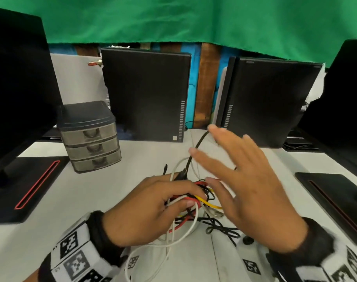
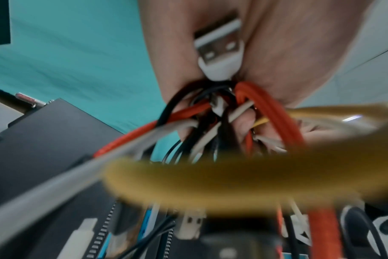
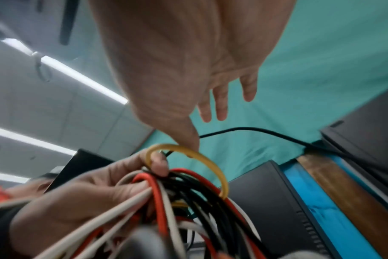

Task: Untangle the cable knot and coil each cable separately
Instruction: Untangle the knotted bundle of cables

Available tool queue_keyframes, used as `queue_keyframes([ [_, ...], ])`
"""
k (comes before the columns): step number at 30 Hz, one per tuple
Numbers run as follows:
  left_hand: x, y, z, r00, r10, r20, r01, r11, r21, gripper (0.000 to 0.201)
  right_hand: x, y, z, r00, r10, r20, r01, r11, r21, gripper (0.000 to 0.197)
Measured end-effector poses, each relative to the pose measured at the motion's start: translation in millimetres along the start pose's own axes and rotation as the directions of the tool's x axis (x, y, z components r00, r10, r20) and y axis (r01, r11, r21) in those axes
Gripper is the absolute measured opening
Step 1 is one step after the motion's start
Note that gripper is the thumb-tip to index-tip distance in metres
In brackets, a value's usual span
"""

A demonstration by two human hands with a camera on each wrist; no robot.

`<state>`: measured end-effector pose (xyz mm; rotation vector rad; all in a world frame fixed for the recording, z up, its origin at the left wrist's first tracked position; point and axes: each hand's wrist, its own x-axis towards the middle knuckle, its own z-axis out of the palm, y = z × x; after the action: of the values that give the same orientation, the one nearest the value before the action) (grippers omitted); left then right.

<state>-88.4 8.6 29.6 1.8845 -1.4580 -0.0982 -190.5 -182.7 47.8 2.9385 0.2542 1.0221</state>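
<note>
My left hand (image 1: pixel 151 210) clamps the cable knot (image 1: pixel 196 200), right hand (image 1: pixel 240 180) spread open above it, thumb maybe brushing the yellow cable (image 3: pixel 202 161).

A broad white band (image 1: pixel 77 253) printed with black square coded markers is worn on the left wrist, edged by black fabric. A matching marked band (image 1: pixel 344 267) over a black cuff is seen on the right wrist. A dark ring (image 1: pixel 235 168) is worn on a right-hand finger.
</note>
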Motion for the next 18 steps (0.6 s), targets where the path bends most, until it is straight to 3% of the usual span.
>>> queue_keyframes([
  [5,-6.7,5.0,3.2,0.996,0.029,0.089,-0.032,0.999,0.030,0.017,7.2,-2.4,6.9,0.979,-0.201,0.016,0.202,0.979,-0.035,0.033],
  [8,-7.7,4.6,5.4,0.996,0.023,0.089,-0.025,0.999,0.020,0.016,12.6,11.4,7.2,0.984,-0.167,-0.066,0.166,0.986,-0.021,0.026],
  [10,-7.7,6.4,5.2,0.996,0.032,0.078,-0.032,0.999,0.005,0.017,19.7,36.1,4.0,0.965,0.107,-0.240,-0.087,0.992,0.093,0.020],
  [11,-7.8,8.1,5.0,0.997,0.037,0.073,-0.038,0.999,0.006,0.017,22.9,52.1,0.3,0.907,0.308,-0.287,-0.262,0.946,0.190,0.019],
  [13,-8.3,12.5,4.6,0.996,0.041,0.078,-0.041,0.999,-0.003,0.017,18.8,78.6,-3.5,0.768,0.598,-0.228,-0.543,0.798,0.261,0.022],
  [14,-8.3,13.8,3.9,0.995,0.036,0.091,-0.035,0.999,-0.015,0.018,11.5,82.7,-2.3,0.756,0.628,-0.185,-0.594,0.777,0.209,0.025],
  [18,-6.2,17.4,-1.4,0.981,0.016,0.192,-0.005,0.998,-0.058,0.020,-29.3,34.4,10.9,0.909,0.417,0.004,-0.416,0.906,0.074,0.056],
])
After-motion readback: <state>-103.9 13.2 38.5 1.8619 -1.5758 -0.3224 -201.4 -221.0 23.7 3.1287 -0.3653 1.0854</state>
